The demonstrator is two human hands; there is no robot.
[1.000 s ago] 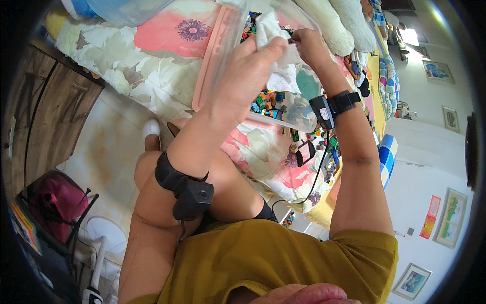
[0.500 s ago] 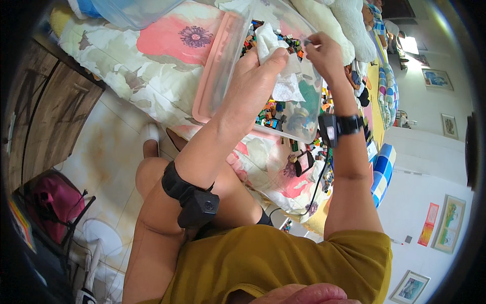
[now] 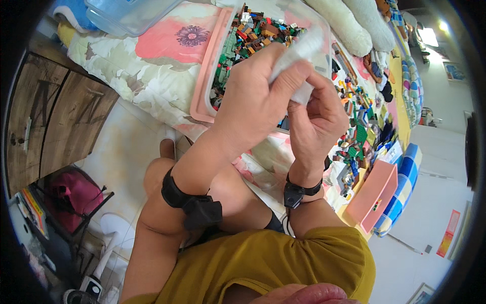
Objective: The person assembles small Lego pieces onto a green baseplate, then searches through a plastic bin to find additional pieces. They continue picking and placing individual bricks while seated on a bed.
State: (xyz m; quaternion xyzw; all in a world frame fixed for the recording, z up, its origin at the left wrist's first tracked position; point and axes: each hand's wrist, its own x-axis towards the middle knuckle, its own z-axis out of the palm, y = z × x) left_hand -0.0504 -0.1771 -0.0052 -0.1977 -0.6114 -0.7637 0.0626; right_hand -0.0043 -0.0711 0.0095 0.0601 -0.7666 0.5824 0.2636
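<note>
Bunched in my left hand (image 3: 253, 99) is a white cloth or tissue (image 3: 305, 48), its upper end blurred by motion. My right hand (image 3: 322, 114) meets it on the right, thumb and fingers pinched together at the cloth's lower edge. Whatever lies between those fingertips is hidden. Both hands are above the near part of a clear plastic bin with a pink rim (image 3: 203, 93). Inside the bin lie many small toy building bricks (image 3: 253, 38) in mixed colours, partly covered by my hands.
More loose bricks (image 3: 360, 134) are spread on the flowered bedspread (image 3: 129, 76) to the right. A pink box (image 3: 372, 195) stands beyond my right elbow. Another clear bin (image 3: 126, 15) sits at the far left, and white plush (image 3: 349, 30) lies behind the brick bin.
My right hand has come from the bin's far right side back to my left hand. The cloth has been lifted and gathered between both hands. The view has shifted, showing more bricks.
</note>
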